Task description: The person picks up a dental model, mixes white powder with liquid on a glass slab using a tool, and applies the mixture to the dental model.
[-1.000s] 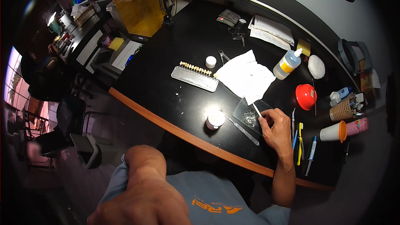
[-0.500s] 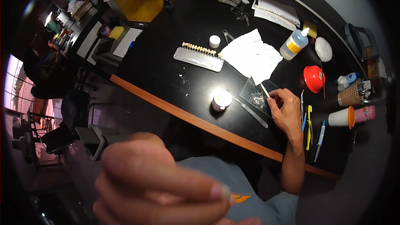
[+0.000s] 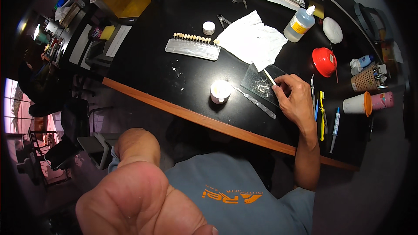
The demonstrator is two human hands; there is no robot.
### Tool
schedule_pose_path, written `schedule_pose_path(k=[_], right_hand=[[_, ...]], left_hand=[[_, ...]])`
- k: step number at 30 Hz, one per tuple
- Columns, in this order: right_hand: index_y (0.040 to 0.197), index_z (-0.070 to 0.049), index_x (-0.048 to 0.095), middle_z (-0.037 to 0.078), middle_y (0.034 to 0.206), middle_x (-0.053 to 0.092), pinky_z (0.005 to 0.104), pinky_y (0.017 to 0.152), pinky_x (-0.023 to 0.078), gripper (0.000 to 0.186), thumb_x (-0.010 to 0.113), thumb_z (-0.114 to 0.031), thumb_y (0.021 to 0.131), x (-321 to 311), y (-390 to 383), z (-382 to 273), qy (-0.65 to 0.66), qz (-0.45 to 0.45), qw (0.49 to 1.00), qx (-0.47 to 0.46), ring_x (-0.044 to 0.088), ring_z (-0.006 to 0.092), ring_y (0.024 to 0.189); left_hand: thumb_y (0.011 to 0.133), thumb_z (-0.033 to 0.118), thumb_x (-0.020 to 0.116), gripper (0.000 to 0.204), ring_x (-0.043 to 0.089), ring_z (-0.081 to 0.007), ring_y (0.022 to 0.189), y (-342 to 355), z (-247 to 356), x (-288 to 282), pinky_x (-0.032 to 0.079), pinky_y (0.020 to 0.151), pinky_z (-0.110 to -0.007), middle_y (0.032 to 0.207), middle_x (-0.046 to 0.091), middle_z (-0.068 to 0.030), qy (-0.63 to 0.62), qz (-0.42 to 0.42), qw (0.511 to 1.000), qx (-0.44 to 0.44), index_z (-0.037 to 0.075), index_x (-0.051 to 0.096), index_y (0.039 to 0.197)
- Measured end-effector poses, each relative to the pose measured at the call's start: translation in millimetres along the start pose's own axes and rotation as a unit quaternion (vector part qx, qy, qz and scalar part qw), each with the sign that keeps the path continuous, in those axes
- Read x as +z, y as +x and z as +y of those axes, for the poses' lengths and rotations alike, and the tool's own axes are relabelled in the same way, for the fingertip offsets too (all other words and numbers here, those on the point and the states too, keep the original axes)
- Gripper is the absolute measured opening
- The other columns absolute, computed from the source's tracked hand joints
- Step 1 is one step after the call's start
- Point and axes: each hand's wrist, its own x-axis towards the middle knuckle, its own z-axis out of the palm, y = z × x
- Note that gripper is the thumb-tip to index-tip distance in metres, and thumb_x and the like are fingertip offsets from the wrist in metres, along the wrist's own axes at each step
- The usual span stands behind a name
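My right hand (image 3: 294, 98) is closed on a slim white stick (image 3: 269, 77). The stick's far end meets the corner of a crumpled white cloth (image 3: 252, 37). Under the stick lies a dark glass slab (image 3: 250, 82) smeared with white residue. A metal scalpel handle (image 3: 257, 105) rests beside the slab, next to a round white jar (image 3: 220, 91). My left hand (image 3: 130, 196) is raised close to the camera, palm showing and the thumb tip at the lower edge. Its other fingers are out of sight, so I cannot see whether it holds anything.
A tooth shade guide (image 3: 192, 48) and a small white pot (image 3: 208, 28) sit left of the cloth. A squeeze bottle (image 3: 299, 24), red bowl (image 3: 324, 62), yellow toothbrush (image 3: 322, 115), blue syringe (image 3: 335, 129) and white cup (image 3: 355, 105) stand or lie to the right. The table's wooden edge (image 3: 196, 122) runs in front.
My left hand has turned and dropped lower, so its palm shows instead of its fingers. The view has shifted slightly; my right hand keeps its grip on the stick at the slab.
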Motion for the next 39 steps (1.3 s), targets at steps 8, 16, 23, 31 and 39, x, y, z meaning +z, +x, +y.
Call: schedule_pose_path(k=[8,16,23,31,39], right_hand=[[0.101,0.001,0.079,0.016,0.083,0.07,0.0422,0.066,0.053,0.016,0.08,-0.009,0.089,0.4,0.6,-2.4,0.003,-0.011,1.0,0.001,0.069,0.0292,0.07],[0.101,0.001,0.079,0.015,0.082,0.07,0.0418,0.066,0.053,0.016,0.08,-0.01,0.088,-2.3,-1.2,-2.5,-0.002,-0.009,1.0,0.016,0.069,0.0295,0.07],[0.101,0.001,0.079,0.016,0.082,0.069,0.0429,0.067,0.054,0.016,0.08,-0.01,0.089,0.6,2.2,-1.8,0.001,-0.015,1.0,0.002,0.069,0.0312,0.072],[0.101,0.001,0.079,0.016,0.083,0.07,0.0432,0.069,0.054,0.016,0.079,-0.01,0.09,-2.6,-3.0,-2.0,0.0,-0.016,1.0,0.014,0.07,0.0318,0.073],[0.1,0.001,0.078,0.016,0.08,0.068,0.0425,0.066,0.053,0.015,0.08,-0.009,0.089,-5.4,-1.9,-2.6,-0.011,-0.008,1.0,0.006,0.069,0.0309,0.071]], left_hand=[[0.098,0.043,0.079,0.017,0.056,-0.0012,0.078,17.1,30.5,34.7,0.047,0.074,-0.014,0.084,0.06,0.0118,-0.181,-0.056,0.961,-0.202,0.028,0.075,0.103],[0.09,0.034,0.084,0.014,0.063,-0.0103,0.081,47.8,6.7,34.4,0.051,0.07,-0.023,0.089,0.074,0.0072,-0.278,-0.182,0.905,-0.266,0.026,0.081,0.102],[0.08,0.022,0.089,0.016,0.063,-0.0082,0.073,33.3,1.3,43.3,0.052,0.07,-0.024,0.093,0.08,0.003,-0.384,-0.138,0.868,-0.282,0.02,0.085,0.095],[0.07,0.011,0.095,0.019,0.062,-0.0064,0.062,14.1,6.8,47.3,0.052,0.068,-0.025,0.092,0.083,-0.0025,-0.496,-0.08,0.816,-0.287,0.012,0.087,0.087],[0.067,0.009,0.077,0.01,0.048,-0.0095,0.051,9.0,41.5,91.5,0.048,0.052,-0.025,0.078,0.075,-0.0052,-0.335,0.088,0.916,-0.202,0.002,0.08,0.073]])
